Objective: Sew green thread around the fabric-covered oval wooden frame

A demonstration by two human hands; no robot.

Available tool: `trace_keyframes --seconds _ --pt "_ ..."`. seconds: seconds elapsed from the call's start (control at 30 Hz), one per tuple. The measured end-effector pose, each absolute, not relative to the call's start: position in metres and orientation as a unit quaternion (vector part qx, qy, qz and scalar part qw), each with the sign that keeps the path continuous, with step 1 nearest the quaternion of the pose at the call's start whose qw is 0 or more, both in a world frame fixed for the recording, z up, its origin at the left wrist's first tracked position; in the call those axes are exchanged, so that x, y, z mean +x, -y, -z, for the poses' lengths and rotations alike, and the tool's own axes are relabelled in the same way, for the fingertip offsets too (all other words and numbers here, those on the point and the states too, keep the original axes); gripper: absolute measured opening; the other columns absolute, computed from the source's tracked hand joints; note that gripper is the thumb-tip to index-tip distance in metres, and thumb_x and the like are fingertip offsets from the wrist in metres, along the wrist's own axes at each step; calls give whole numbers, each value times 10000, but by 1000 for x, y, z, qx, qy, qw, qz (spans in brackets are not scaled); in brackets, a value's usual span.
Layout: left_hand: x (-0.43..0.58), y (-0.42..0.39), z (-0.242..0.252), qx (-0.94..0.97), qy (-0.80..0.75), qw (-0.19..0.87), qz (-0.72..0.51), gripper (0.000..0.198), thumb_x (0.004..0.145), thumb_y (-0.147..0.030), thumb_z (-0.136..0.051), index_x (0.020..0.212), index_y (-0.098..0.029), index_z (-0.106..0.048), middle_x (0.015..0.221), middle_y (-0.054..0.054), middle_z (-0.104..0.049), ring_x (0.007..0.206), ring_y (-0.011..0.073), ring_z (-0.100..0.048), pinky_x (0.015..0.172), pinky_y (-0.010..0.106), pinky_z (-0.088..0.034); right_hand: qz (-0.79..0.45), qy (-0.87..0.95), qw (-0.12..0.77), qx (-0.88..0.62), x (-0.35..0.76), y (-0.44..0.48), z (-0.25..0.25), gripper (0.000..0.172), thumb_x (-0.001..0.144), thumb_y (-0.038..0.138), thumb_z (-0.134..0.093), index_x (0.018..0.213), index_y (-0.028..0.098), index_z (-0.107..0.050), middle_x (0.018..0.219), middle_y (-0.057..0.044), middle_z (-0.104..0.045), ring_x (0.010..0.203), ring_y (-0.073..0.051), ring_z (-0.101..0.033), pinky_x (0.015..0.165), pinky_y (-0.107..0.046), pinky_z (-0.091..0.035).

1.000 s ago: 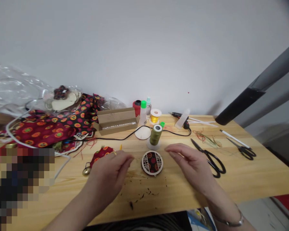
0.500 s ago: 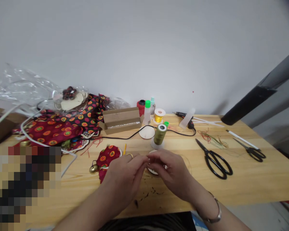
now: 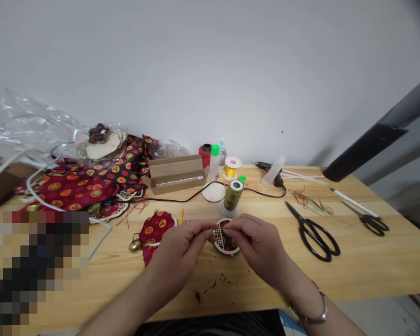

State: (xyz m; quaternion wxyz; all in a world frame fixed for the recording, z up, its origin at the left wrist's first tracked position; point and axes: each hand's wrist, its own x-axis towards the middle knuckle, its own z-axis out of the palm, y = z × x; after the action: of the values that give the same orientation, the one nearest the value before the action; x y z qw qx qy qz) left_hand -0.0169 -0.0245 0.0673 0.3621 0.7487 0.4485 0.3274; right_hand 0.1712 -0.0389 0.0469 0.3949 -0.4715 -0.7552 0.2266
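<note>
Head view: at the near edge of the wooden table (image 3: 378, 270), both forearms reach in, a silver bracelet (image 3: 324, 313) on the right wrist. Small dark scraps (image 3: 215, 283) are scattered between the arms. Beyond them the left hand (image 3: 187, 245) and right hand (image 3: 259, 240) almost meet, each with thumb and forefinger pinched together; whether anything thin is caught between the tips, I cannot tell. Just under the fingertips lies a round ornament (image 3: 227, 245), its pale lattice rim set over dark patterned cloth, partly hidden by the right hand.

Left of the left hand sit a red patterned piece (image 3: 157, 227) and, at its left side, a brass bell (image 3: 135, 245). Well to the right, large black scissors (image 3: 318, 238) lie with their points away; smaller scissors (image 3: 370, 224) rest farther right.

An olive thread spool (image 3: 233, 198) stands just beyond the ornament, near a white disc (image 3: 213, 192). Farther off are an open cardboard box (image 3: 178, 185), a green-capped bottle (image 3: 214, 165) and a yellow spool (image 3: 232, 168). Patterned cloth (image 3: 80, 189) is heaped at far left.
</note>
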Motion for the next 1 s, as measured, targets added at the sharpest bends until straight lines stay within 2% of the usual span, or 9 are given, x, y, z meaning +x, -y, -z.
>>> trace_keyframes --seconds 0.2,0.43,0.77,1.0 --pt "-13 25 -65 720 -475 382 -332 176 807 -198 -578 858 -246 -739 778 -30 -774 719 164 -705 670 233 -547 -242 737 411 -479 168 39 -47 129 873 191 -544 829 201 -665 745 -32 -664 678 -145 -605 635 -255 -469" --pt "-9 25 -65 686 -504 400 -342 140 760 -199 -616 733 -230 -750 671 -32 -765 624 169 -699 602 234 -549 -274 701 413 -513 164 41 -45 151 868 227 -551 791 200 -678 700 -25 -663 639 -145 -587 616 -261 -450" --pt "-7 26 -62 628 -534 441 -355 134 748 -278 -651 774 -213 -765 745 3 -781 688 195 -705 640 266 -547 -379 607 452 -532 155 44 -41 182 837 282 -583 732 171 -683 653 -28 -657 603 -143 -565 581 -253 -457" --pt "-6 25 -62 641 -510 424 -387 109 747 -219 -647 754 -218 -755 748 8 -765 721 183 -692 677 265 -543 -438 562 463 -527 152 44 -41 186 815 295 -599 725 153 -680 632 -21 -628 588 -131 -537 565 -248 -447"
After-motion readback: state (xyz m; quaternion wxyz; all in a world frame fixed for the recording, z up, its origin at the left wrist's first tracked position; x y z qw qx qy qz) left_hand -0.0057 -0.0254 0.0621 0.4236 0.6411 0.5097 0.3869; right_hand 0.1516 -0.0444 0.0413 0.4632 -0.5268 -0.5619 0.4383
